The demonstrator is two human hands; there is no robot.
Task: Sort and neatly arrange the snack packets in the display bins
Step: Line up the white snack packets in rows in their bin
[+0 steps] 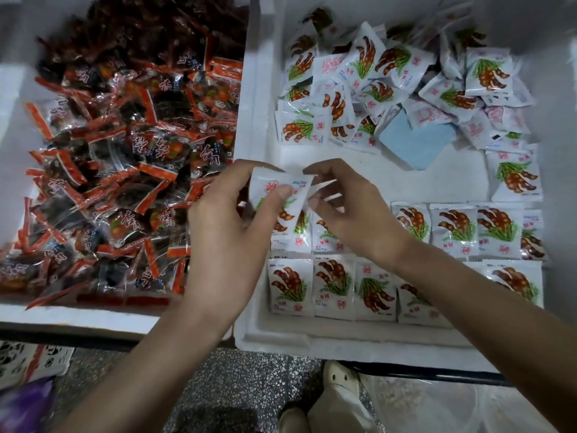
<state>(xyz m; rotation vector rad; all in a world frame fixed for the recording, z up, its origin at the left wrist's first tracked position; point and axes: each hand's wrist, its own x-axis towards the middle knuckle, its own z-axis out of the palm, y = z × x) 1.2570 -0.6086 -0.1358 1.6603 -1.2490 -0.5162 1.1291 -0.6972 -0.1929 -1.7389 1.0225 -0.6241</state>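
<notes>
Pinching one white tamarind packet (269, 186) between them, both hands hover over the left part of the right foam bin (312, 342), one of two white bins standing side by side. The left hand (228, 220) curls round the packet's left side, thumb pressed flat on its printed face and fingers hidden behind it; the right hand (343, 207) has its fingers bent close together, nipping the packet's upper right edge. Below the hands, along the bin's near edge, lies the front row (334, 289) of five visible packets set flat side by side, the right forearm hiding part of it. The second row (452, 229) behind it shows six, two partly under the hands. A single packet (515, 179) lies against the right wall, and a loose heap (374, 73), too jumbled to count, fills the far end around one blue sheet (415, 142). The left foam bin (93, 317) is piled with red-and-dark packets (125, 151), past counting. A pale shoe (337, 376) stands on the speckled floor (249, 379).
</notes>
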